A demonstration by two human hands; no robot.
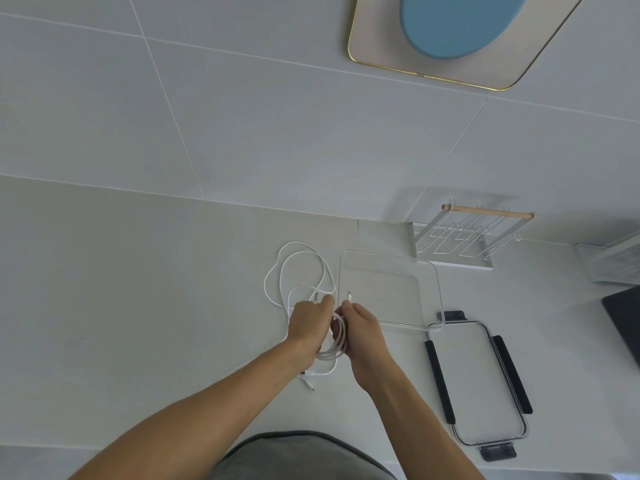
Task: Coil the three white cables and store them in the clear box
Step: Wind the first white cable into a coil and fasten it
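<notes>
White cable coil (334, 344) | both grips grasping it: left hand (308, 322), right hand (362, 329) | clear box (391, 289) just beside

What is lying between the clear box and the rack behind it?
Nothing: in the head view, only bare counter separates the clear box from the rack.

Even, soft daylight, bright but flat. Pale grey stone worktop (138, 289) shows no glare. Faint shadows only, under white wire rack with wooden bar (460, 237). Wide-angle bend: tile seams curve toward edges. Overall slightly soft; thin white cables (298, 268) low in contrast.
</notes>
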